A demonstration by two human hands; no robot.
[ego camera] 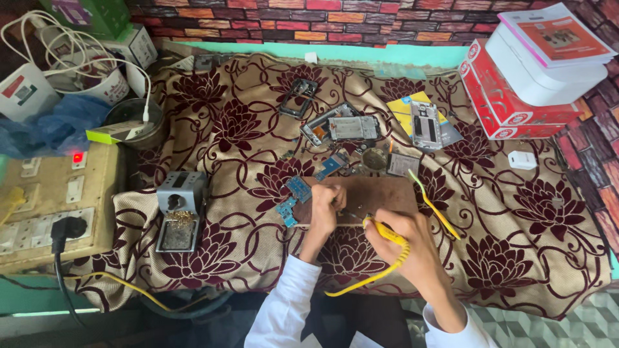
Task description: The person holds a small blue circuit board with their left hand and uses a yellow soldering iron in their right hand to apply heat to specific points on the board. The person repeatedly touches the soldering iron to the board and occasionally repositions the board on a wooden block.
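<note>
My left hand point(324, 207) is closed at the left part of a brown wooden board point(380, 193), pinching something small that I cannot make out. My right hand point(405, 237) grips a yellow-handled soldering iron point(382, 231), its tip pointing left toward my left hand; a yellow cord point(374, 277) loops down from the handle. Blue circuit boards point(293, 196) lie just left of my left hand on the flowered cloth point(245, 129).
A soldering iron stand point(179, 212) sits at the left beside a switchboard point(45, 206) with a black plug. Phone frames and parts point(345, 127) lie behind the board. Red and white boxes point(522, 84) are stacked at the right, near a white charger point(522, 160).
</note>
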